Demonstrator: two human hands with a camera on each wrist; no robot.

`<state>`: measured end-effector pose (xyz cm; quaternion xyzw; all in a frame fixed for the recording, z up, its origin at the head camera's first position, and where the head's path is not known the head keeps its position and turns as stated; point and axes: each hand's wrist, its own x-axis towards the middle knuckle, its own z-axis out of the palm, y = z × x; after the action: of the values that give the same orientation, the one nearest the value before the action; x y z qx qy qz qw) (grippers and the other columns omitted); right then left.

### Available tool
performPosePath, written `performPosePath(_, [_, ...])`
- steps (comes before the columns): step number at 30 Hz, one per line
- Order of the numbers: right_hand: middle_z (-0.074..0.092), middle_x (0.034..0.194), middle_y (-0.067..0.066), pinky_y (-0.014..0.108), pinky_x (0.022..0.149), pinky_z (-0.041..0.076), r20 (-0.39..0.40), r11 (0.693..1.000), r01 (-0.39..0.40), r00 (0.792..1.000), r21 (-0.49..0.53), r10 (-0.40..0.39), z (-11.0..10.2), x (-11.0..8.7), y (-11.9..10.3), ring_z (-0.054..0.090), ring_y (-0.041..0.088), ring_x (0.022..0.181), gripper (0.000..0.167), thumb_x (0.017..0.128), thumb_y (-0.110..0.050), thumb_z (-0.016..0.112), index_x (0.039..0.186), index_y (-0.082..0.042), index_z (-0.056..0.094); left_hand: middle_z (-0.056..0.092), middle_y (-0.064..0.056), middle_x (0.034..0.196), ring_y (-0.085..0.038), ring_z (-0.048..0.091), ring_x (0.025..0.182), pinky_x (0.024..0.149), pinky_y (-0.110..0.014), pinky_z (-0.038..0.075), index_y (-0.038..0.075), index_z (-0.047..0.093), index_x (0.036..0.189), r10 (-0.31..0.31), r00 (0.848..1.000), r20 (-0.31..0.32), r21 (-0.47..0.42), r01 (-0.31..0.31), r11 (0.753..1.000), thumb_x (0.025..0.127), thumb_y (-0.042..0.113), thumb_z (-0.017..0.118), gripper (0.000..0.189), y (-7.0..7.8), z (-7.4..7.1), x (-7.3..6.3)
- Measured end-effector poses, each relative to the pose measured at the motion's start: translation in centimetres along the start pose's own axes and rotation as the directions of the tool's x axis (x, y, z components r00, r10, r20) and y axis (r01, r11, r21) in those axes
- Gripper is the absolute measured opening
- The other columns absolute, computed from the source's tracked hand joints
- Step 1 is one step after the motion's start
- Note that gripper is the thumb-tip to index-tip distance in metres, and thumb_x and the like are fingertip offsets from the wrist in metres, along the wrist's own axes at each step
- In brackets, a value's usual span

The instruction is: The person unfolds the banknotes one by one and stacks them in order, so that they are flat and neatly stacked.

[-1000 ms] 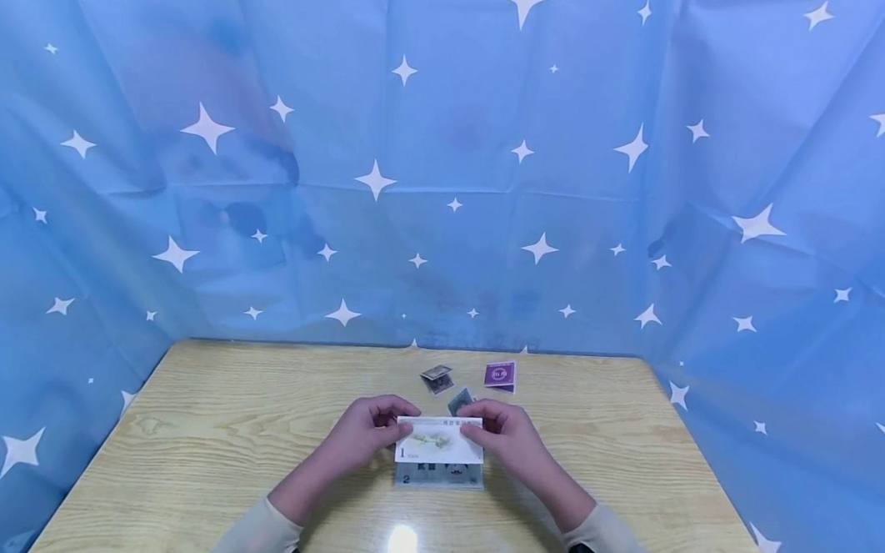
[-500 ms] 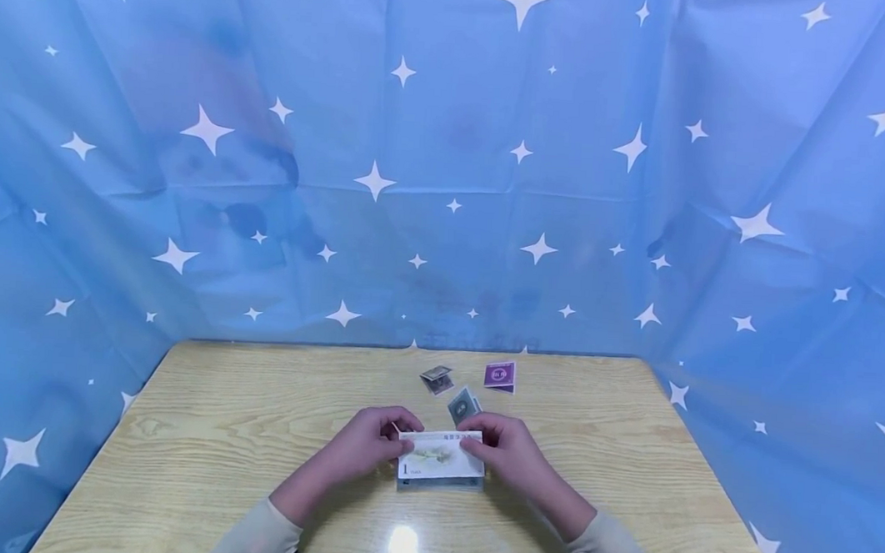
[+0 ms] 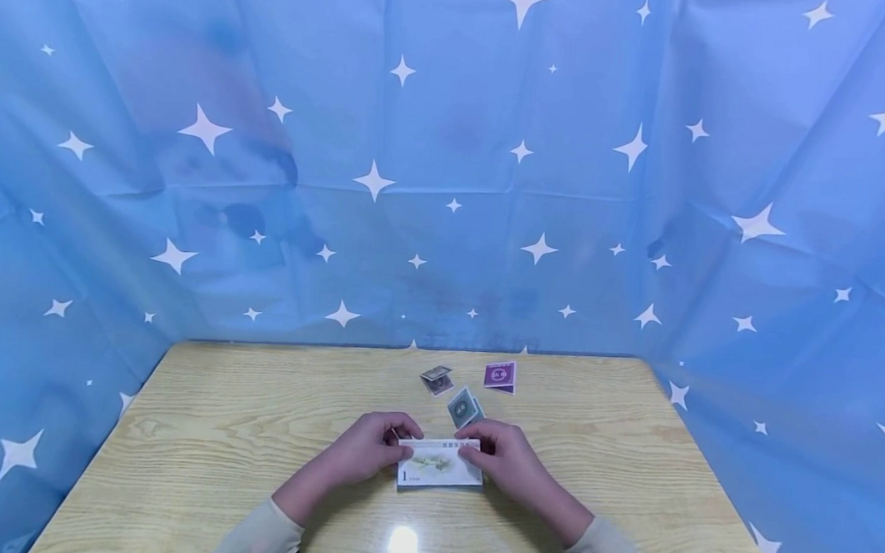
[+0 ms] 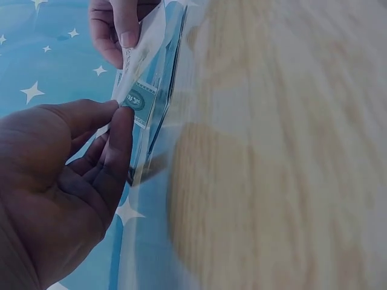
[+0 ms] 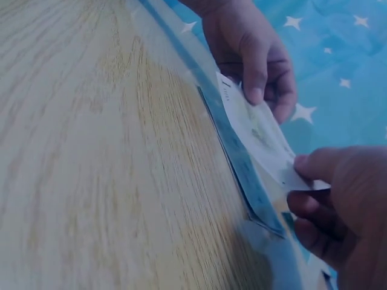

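A white paper banknote (image 3: 438, 463) printed with a "1" is held up at the front middle of the table. My left hand (image 3: 367, 448) pinches its left end between thumb and fingers, the thumb on the printed face. At the other end, my right hand (image 3: 510, 459) pinches it the same way. Below it a blue-grey banknote (image 5: 237, 166) lies on the tabletop; in the head view the white note covers nearly all of it. The right wrist view shows a gap between the two. Just beyond the hands stands a folded grey-green banknote (image 3: 463, 407).
Farther back on the wooden table (image 3: 255, 409) are a folded dark brown banknote (image 3: 437, 380) and a folded purple banknote (image 3: 500, 375). A blue curtain (image 3: 449, 143) with white stars hangs behind the table and along its sides.
Both hands have brought the white banknote toward the table's front edge, so it covers more of the blue-grey one. More of the folded grey-green banknote shows behind.
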<state>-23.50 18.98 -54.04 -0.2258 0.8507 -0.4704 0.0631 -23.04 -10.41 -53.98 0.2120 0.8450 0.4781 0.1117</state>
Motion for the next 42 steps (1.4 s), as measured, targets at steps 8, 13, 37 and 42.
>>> performPosePath(8, [0.07, 0.094, -0.006, 0.025, 0.065, 0.052, 0.007, 0.999, -0.012, 1.0, -0.04, 0.012, 0.4, 0.1, 0.5, 0.059, 0.009, 0.075, 0.019, 0.1, -0.008, 0.082, 0.118, -0.012, 0.082, 0.07, 0.005, 0.099, -0.013, 0.064, 0.087, 0.077, -0.029, 0.055, 0.014, 0.078, 0.117, 0.011, 1.0, 0.006, 0.044, -0.011, 0.999, 0.101, 0.005, 0.077, 0.018, -0.1, 0.1, 0.2])
performPosePath(13, [0.072, 0.096, -0.006, 0.025, 0.065, 0.052, 0.009, 0.998, 0.001, 1.0, -0.068, 0.0, 0.6, 0.1, 0.5, 0.059, 0.008, 0.076, 0.018, 0.099, -0.008, 0.082, 0.116, -0.012, 0.082, 0.069, 0.007, 0.098, -0.011, 0.063, 0.086, 0.077, -0.03, 0.054, 0.016, 0.078, 0.115, 0.009, 1.0, 0.006, 0.077, -0.01, 0.997, 0.101, 0.004, 0.077, 0.018, -0.3, 0.2, 0.3])
performPosePath(37, [0.074, 0.107, -0.005, 0.026, 0.07, 0.053, -0.004, 0.96, 0.065, 0.998, -0.272, -0.069, 1.2, 0.2, 0.7, 0.061, 0.004, 0.085, 0.016, 0.099, -0.01, 0.083, 0.112, -0.018, 0.083, 0.07, 0.009, 0.096, -0.006, 0.06, 0.085, 0.078, -0.032, 0.053, 0.019, 0.078, 0.109, 0.022, 1.0, 0.019, 0.236, -0.026, 0.971, 0.098, 0.006, 0.081, 0.017, -0.7, 0.6, 1.1])
performPosePath(42, [0.073, 0.107, -0.004, 0.026, 0.068, 0.052, -0.002, 0.949, 0.078, 0.997, -0.305, -0.082, 1.3, 0.1, 0.6, 0.061, 0.005, 0.084, 0.014, 0.099, -0.01, 0.083, 0.112, -0.016, 0.083, 0.068, 0.01, 0.093, -0.007, 0.058, 0.083, 0.077, -0.032, 0.052, 0.017, 0.079, 0.108, 0.034, 0.999, 0.013, 0.263, -0.037, 0.964, 0.097, 0.006, 0.082, 0.016, -0.5, 0.6, 1.1])
